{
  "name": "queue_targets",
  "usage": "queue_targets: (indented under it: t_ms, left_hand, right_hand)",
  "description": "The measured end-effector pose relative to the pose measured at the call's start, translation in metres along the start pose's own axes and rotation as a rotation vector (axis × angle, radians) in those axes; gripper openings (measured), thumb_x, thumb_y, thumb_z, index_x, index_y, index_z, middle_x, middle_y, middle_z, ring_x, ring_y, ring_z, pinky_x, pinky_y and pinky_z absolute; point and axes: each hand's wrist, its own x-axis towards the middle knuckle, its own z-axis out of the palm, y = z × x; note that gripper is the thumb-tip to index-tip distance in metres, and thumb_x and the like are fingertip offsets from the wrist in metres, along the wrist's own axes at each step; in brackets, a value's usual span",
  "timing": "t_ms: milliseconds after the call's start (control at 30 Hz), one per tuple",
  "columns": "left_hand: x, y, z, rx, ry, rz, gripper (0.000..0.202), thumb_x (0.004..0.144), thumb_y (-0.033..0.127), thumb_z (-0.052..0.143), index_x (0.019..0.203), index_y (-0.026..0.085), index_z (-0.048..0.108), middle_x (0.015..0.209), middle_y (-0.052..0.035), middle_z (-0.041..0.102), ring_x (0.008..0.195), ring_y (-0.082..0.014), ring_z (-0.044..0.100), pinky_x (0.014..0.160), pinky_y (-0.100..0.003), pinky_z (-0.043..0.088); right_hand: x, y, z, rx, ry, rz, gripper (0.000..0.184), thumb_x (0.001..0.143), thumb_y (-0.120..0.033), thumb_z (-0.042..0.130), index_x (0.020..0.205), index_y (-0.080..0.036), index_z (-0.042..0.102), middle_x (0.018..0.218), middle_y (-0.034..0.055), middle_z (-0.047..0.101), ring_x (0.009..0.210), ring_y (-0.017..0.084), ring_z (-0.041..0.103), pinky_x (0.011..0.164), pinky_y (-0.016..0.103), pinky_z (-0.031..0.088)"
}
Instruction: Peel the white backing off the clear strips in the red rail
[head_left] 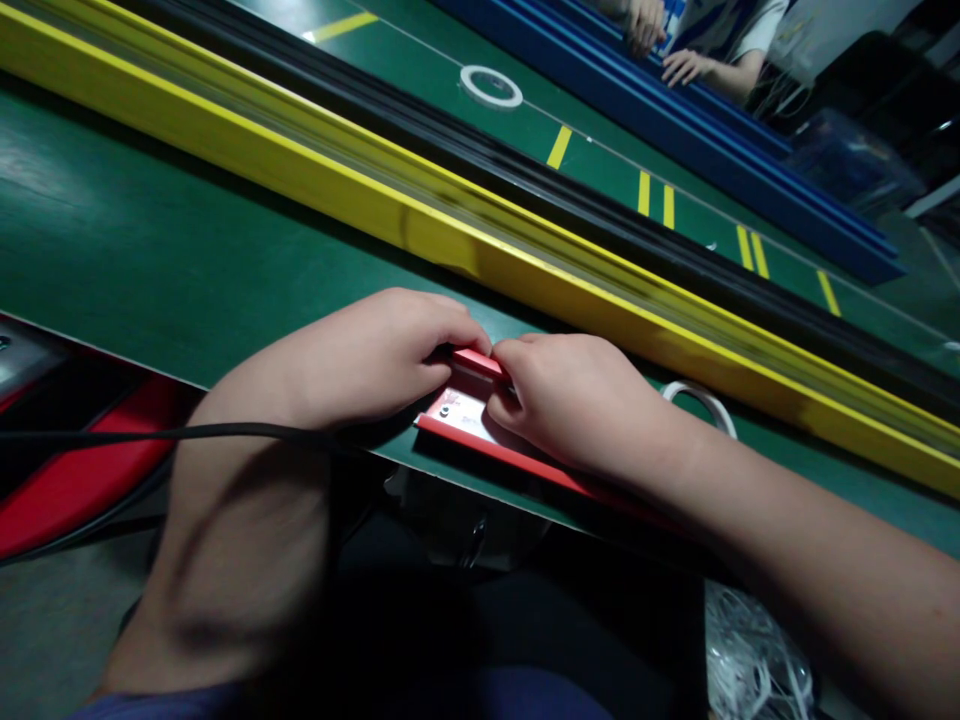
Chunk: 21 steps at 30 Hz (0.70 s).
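A red channel-shaped profile (499, 453) lies along the near edge of the green table, with a white printed strip or board (463, 412) inside it. My left hand (409, 345) is closed, thumb and fingers pinching the far red rim near the profile's left end. Right beside it, my right hand (559, 385) also grips that rim, its fingertips close to the left ones. The right palm and wrist cover much of the profile's right part. Whether a small piece sits between the fingertips is hidden.
Long yellow rails (442, 240) and black rails (450, 135) cross the green table (112, 230) beyond my hands. White tape rolls (491, 88) lie there. Blue rails (675, 125) stand farther off, near another person's hands (686, 68). A black cable (225, 431) crosses my left arm.
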Motion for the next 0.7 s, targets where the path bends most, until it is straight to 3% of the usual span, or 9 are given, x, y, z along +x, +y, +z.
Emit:
queue_targets:
  t_ms: [333,500,700]
  left_hand:
    - [-0.0021,0.0042,-0.0013,0.009,0.011,0.015,0.037,0.080,0.023,0.051,0.105,0.024,0.078,0.101,-0.0012,0.075,0.089,-0.0179,0.064,0.077,-0.025,0.046]
    - [-0.0026,0.0035,0.0006,-0.013,0.010,0.028,0.031,0.082,0.027,0.055,0.102,0.025,0.078,0.098,-0.0015,0.074,0.088,-0.0176,0.064,0.074,-0.026,0.045]
    - [0.0020,-0.0027,0.0056,0.002,0.036,0.042,0.028,0.081,0.028,0.057,0.100,0.026,0.078,0.095,-0.0001,0.073,0.085,-0.0169,0.064,0.071,-0.026,0.043]
  right_hand:
    - [-0.0012,-0.0031,-0.0053,-0.006,-0.023,0.010,0.023,0.095,-0.034,0.055,0.099,-0.020,0.073,0.083,0.0074,0.072,0.066,0.020,0.064,0.063,0.028,0.041]
    - [-0.0015,-0.0018,-0.0043,-0.010,-0.001,0.011,0.030,0.101,-0.036,0.048,0.097,-0.018,0.072,0.080,0.0082,0.071,0.064,0.019,0.062,0.061,0.027,0.038]
    - [-0.0008,-0.0020,-0.0036,-0.008,-0.014,0.000,0.025,0.096,-0.034,0.053,0.103,-0.021,0.073,0.083,0.0072,0.072,0.066,0.020,0.063,0.061,0.028,0.039]
